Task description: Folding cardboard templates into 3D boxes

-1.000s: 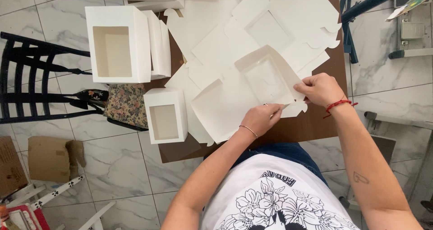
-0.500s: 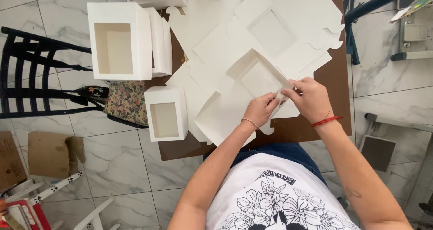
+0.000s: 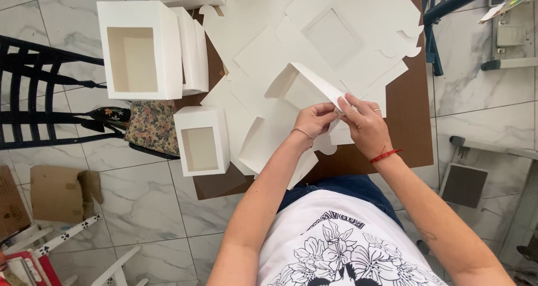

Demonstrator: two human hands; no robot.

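left hand (image 3: 314, 121), right hand (image 3: 364, 123): pinching white box blank (image 3: 302, 87) | brown table (image 3: 409, 129) (marble floor (image 3: 145, 207))

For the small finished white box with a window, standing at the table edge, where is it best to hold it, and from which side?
Judging by its shape, grip the small box across its two long side walls, coming from above. The window panel faces up and looks thin, so avoid pressing there. Its left side overhangs nothing; both walls appear free.
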